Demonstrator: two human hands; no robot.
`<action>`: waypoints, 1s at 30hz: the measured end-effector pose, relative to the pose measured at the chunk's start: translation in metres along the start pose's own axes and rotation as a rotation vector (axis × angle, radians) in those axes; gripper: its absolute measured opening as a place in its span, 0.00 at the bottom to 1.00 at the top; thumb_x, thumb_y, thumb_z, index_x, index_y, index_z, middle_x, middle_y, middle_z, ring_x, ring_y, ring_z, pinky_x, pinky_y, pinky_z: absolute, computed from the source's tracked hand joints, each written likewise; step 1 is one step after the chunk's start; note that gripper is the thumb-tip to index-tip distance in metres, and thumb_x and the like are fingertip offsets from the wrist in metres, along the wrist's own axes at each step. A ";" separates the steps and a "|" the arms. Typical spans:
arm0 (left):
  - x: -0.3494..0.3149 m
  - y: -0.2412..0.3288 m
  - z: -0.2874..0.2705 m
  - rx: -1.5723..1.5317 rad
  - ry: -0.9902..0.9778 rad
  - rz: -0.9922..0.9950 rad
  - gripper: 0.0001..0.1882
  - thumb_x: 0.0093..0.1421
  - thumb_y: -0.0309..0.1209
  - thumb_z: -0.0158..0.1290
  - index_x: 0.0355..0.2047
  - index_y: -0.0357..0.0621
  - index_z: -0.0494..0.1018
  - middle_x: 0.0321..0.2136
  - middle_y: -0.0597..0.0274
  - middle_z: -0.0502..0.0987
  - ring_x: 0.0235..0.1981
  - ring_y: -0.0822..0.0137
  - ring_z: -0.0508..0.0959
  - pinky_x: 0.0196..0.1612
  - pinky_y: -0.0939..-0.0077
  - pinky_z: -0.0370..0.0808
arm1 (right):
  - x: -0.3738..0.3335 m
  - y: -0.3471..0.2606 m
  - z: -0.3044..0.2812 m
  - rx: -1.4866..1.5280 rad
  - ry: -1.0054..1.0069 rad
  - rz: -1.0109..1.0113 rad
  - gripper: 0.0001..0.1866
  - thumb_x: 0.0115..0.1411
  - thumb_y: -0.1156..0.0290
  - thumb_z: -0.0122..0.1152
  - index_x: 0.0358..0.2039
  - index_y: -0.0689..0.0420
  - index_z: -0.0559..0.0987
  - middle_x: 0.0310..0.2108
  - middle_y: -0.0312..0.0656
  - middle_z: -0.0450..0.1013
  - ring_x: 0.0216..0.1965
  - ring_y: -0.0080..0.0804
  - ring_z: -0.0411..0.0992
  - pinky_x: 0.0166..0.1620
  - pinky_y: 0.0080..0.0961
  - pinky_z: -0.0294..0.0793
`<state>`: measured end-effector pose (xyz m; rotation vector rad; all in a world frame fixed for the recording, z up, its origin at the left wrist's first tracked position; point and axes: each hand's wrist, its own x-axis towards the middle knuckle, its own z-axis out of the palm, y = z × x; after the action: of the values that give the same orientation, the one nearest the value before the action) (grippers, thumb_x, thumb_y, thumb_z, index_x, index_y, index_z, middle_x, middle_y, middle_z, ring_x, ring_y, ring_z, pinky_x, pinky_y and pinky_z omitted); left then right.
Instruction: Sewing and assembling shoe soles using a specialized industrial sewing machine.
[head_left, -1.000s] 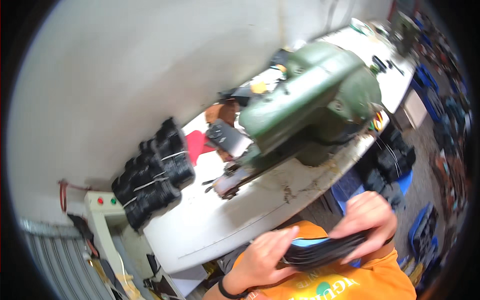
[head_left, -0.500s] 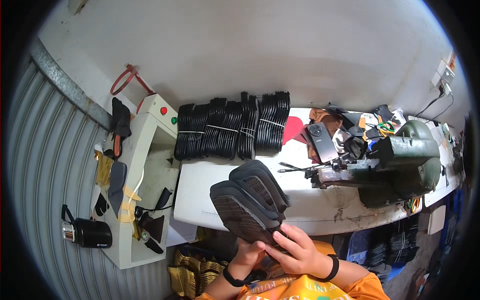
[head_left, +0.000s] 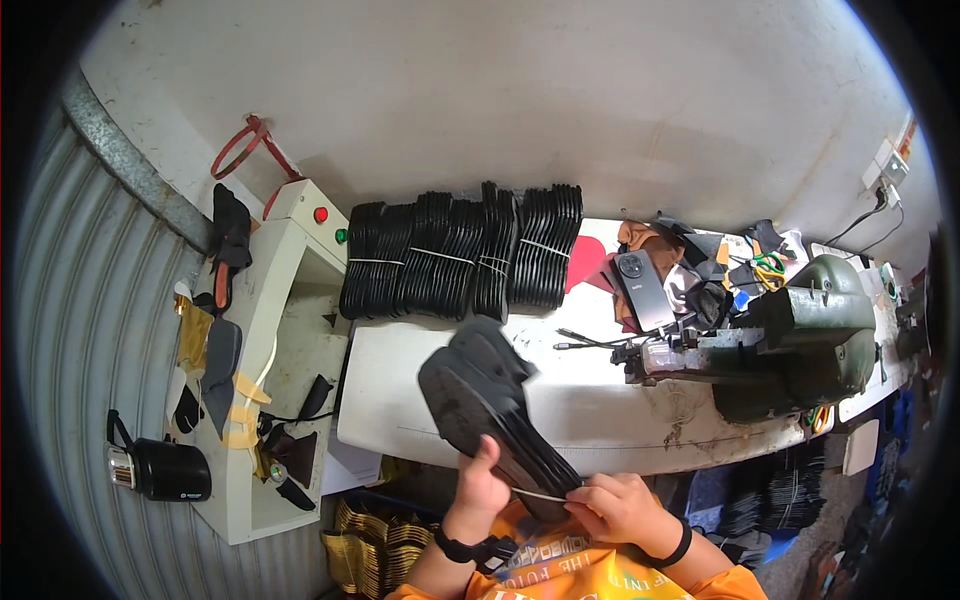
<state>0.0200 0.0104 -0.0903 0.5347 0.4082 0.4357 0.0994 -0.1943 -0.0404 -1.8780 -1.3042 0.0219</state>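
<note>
Black stack [head_left: 492, 415], slanting upper left to lower right of frame; left hand [head_left: 482, 492] gripping its lower left side, right hand [head_left: 622, 510] pinching white band [head_left: 538, 495].

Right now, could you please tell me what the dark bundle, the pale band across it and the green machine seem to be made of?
The dark bundle looks like matte rubber or synthetic fabric, given its dull, layered pieces. The pale band may be elastic or cord: thin and straight, too small to settle. The green machine is probably painted metal, given its glossy highlights.
</note>
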 end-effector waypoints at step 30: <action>0.092 0.058 0.106 0.169 0.235 0.513 0.13 0.69 0.31 0.50 0.53 0.44 0.69 0.52 0.57 0.75 0.43 0.65 0.78 0.45 0.70 0.72 | 0.051 -0.025 0.038 1.042 -0.172 0.629 0.40 0.52 0.72 0.79 0.62 0.64 0.67 0.55 0.46 0.73 0.55 0.28 0.73 0.55 0.26 0.76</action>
<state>0.1305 0.0592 0.0016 0.7587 0.5369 0.9704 0.0872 -0.1283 -0.0283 -1.2686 -0.5267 1.0041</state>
